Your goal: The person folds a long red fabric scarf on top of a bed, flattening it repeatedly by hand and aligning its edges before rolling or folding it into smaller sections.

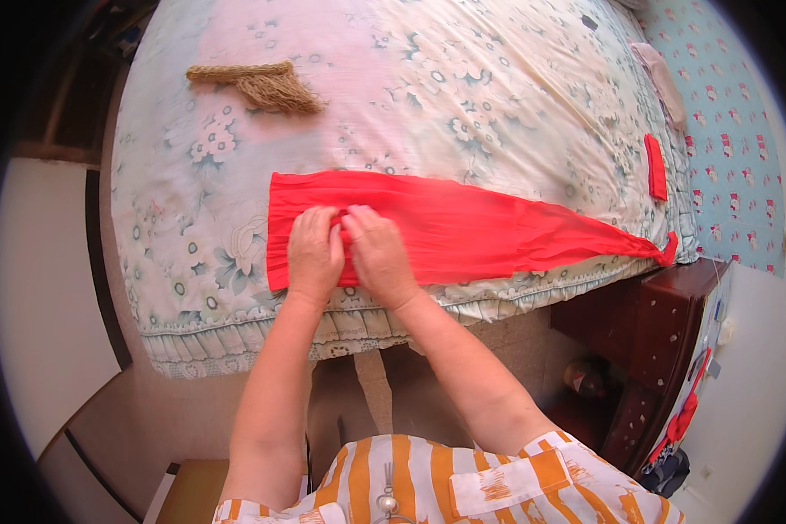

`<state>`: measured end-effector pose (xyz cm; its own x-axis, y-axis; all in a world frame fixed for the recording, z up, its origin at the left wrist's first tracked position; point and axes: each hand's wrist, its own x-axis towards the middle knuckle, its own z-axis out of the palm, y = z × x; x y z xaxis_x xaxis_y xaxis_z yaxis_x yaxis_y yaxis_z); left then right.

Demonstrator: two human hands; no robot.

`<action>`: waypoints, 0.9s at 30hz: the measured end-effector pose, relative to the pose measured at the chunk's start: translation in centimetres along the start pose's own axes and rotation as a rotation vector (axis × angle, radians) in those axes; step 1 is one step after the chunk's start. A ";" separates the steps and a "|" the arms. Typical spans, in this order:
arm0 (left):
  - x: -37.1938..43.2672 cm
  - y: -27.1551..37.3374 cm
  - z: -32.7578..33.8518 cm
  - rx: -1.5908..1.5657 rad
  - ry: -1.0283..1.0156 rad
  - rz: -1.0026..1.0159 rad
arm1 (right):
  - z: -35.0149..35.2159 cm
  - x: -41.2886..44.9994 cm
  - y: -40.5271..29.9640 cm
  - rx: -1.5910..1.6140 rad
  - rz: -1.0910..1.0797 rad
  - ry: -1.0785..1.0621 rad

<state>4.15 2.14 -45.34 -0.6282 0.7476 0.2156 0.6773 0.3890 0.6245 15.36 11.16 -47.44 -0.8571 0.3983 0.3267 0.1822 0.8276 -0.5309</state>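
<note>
A long red cloth lies spread across the near part of a bed, wide and pleated at its left end and narrowing to a thin strip at the right. Both hands are on its left part. My left hand rests with bent fingers on the cloth, its thumb towards the other hand. Close beside it, my right hand has its fingertips at the same spot. The fingertips almost meet, and a little fabric appears bunched between them; whether they pinch it is hidden.
A tan bundle of fibrous cord lies farther back on the floral bedspread. A folded red strip is near the bed's right edge. A dark wooden cabinet stands at the right, a white panel at the left.
</note>
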 end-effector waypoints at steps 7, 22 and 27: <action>-0.5 -3.6 3.2 0.407 -0.113 0.004 | -0.6 0.0 4.0 -0.339 0.170 -0.125; -0.4 -4.6 2.9 0.569 -0.048 -0.057 | -4.9 0.9 5.6 -0.192 0.136 0.151; -0.2 -4.7 3.2 0.584 -0.034 -0.024 | 0.3 2.6 2.5 -0.087 0.062 0.000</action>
<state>2.29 1.90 -50.76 -0.6400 0.7478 0.1764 0.7678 0.6313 0.1095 13.44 14.15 -48.15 -0.8432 0.4493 0.2951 0.2758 0.8328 -0.4799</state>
